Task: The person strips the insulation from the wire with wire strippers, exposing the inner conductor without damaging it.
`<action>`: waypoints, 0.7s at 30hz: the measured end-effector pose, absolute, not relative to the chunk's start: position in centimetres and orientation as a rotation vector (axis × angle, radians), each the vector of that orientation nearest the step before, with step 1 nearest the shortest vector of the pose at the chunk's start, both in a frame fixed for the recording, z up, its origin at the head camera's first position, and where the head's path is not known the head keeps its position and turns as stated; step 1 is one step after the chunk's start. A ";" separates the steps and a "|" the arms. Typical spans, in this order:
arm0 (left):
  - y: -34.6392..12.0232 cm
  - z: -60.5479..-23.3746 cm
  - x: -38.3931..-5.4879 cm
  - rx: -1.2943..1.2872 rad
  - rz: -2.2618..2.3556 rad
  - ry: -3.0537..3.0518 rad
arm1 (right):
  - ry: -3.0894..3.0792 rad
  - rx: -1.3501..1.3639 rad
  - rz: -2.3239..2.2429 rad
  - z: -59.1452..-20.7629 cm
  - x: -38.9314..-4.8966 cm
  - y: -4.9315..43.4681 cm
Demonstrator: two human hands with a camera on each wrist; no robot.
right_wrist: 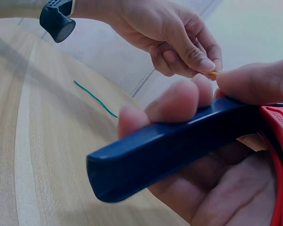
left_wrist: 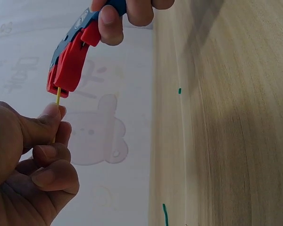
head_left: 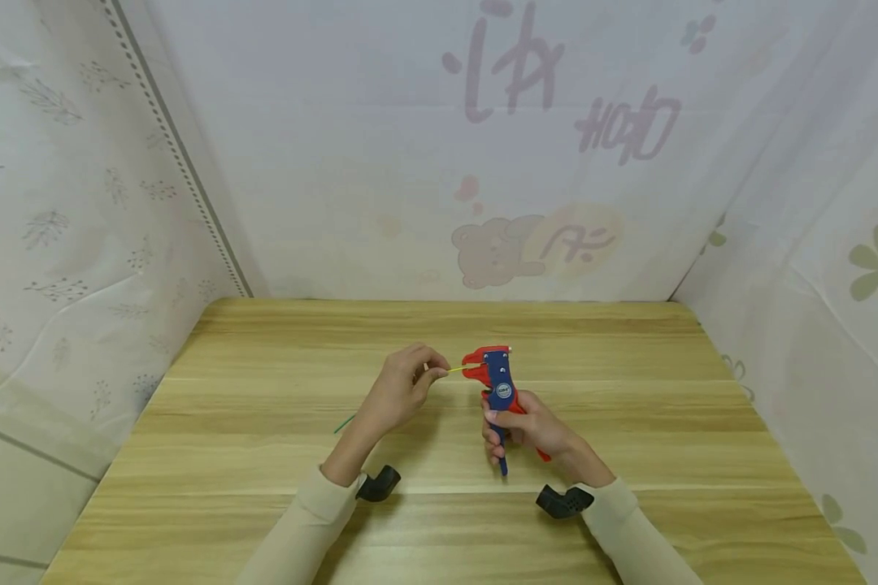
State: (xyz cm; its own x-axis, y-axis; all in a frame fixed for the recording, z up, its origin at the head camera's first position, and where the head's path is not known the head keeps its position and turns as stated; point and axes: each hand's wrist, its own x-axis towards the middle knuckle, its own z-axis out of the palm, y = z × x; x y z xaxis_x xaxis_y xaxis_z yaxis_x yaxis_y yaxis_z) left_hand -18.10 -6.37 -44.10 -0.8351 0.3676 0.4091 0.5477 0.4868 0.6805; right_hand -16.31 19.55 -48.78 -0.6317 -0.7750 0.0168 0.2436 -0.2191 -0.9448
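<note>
Head view — left hand (head_left: 401, 385) pinches yellow wire (head_left: 457, 370), right hand (head_left: 532, 423) grips pliers (head_left: 499, 372).

Item 1: wire stripper (head_left: 503, 392), blue body and blue front handle, red jaws, red rear handle; a round pale badge and small silvery rivets are showing on its side. It is standing roughly upright in the grip of the right hand (head_left: 530, 426), handles pointing downward and spreading apart, nose facing the left hand (head_left: 404, 383).

Item 2: yellow wire (left_wrist: 58, 96), single, thin, its exposed length running nearly straight. It is extending from the left hand's pinch to the red nose, its end entering between the jaws, which are hiding the tip.
</note>
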 end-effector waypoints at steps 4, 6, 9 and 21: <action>-6.4 -44.0 -18.1 -0.788 -1.265 -2.535 | 1.328 -0.655 -1.920 -48.9 -16.4 19.5; -6.3 -44.0 -18.0 -0.786 -1.261 -2.547 | 1.316 -0.664 -1.925 -49.0 -16.4 19.5; -6.3 -43.8 -18.0 -0.779 -1.260 -2.562 | 1.315 -0.669 -1.931 -49.0 -16.3 19.5; -6.5 -43.8 -17.9 -0.756 -1.282 -2.594 | 1.441 -0.534 -1.960 -48.8 -15.5 18.7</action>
